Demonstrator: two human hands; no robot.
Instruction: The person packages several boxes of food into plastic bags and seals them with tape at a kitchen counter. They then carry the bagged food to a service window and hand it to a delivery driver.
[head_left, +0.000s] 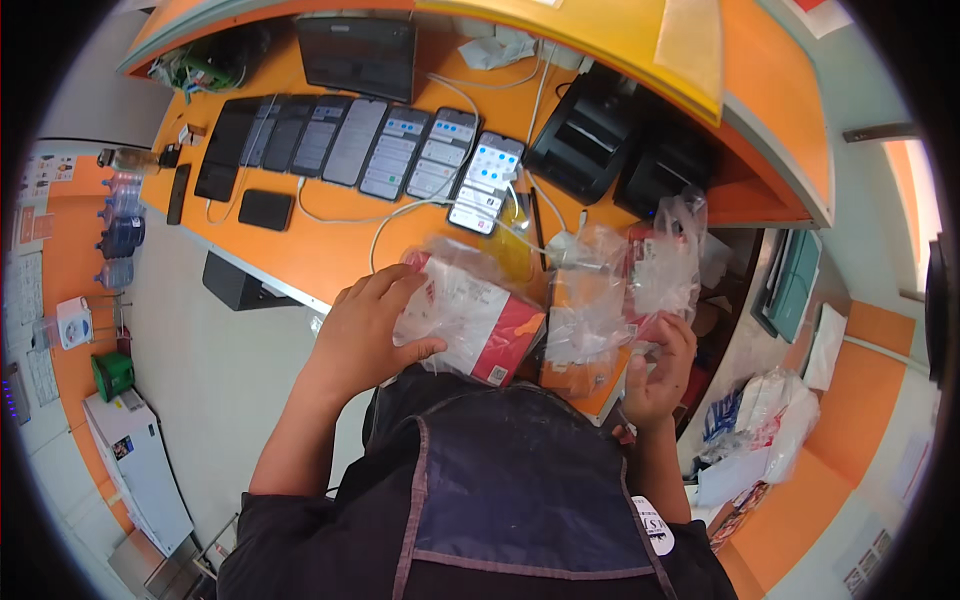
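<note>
My left hand (375, 322) rests with spread fingers on the left side of a red and white printed packet (480, 319) in clear plastic, at the desk's front edge. To its right lies crumpled clear plastic wrap (589, 307) over the orange desk. My right hand (664, 367) has bent fingers touching the lower end of another red packet (660, 281) in clear plastic; whether it grips the plastic is not plain. Behind the packets lies a lit smartphone (487, 184) with a white cable across it, at the right end of a row of several smartphones (356, 142).
A black tablet-like screen (358, 56) stands behind the phones. Two black devices (589, 139) sit at the back right under an orange shelf. White cables cross the desk. A black power bank (266, 210) lies front left, and plastic bags (772, 420) hang or lie at right.
</note>
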